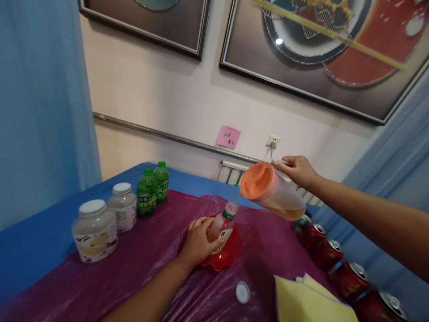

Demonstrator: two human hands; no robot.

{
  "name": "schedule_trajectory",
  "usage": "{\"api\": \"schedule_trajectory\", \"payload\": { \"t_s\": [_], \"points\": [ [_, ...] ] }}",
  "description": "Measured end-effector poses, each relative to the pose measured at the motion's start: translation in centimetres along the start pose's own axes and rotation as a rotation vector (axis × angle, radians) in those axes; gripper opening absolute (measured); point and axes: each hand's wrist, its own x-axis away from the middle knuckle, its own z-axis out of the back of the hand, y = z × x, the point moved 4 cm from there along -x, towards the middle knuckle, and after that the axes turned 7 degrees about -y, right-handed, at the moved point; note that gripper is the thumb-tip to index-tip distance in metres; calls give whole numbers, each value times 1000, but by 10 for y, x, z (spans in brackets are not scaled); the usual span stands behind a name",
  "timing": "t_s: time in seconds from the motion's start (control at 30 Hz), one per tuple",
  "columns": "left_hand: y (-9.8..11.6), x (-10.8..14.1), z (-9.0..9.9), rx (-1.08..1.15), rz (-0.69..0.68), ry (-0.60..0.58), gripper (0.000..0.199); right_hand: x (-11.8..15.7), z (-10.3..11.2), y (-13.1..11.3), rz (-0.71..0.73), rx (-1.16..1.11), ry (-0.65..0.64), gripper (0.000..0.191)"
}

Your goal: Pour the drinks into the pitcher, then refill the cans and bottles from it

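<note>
Clear pitcher with round orange lid (279, 197) tipped lid-left, long axis near horizontal, right hand (300, 172) gripping handle, left hand (200, 241) clasping open-necked clear plastic bottle (221, 226) leaning slightly right.

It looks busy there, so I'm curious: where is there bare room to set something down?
Widest bare patch: purple sheet between the white-lidded jars and the left hand. Another lies between the red dish and the cans, below the pitcher. Crowded: the right edge, with cans and yellow cloths.
</note>
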Motion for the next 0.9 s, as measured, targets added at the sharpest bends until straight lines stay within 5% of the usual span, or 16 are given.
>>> {"api": "schedule_trajectory", "payload": {
  "t_s": [0.9],
  "points": [
    [-1,1,-1,21,1,-16,62,1,1,-3,6,-4,4,62]
  ]
}}
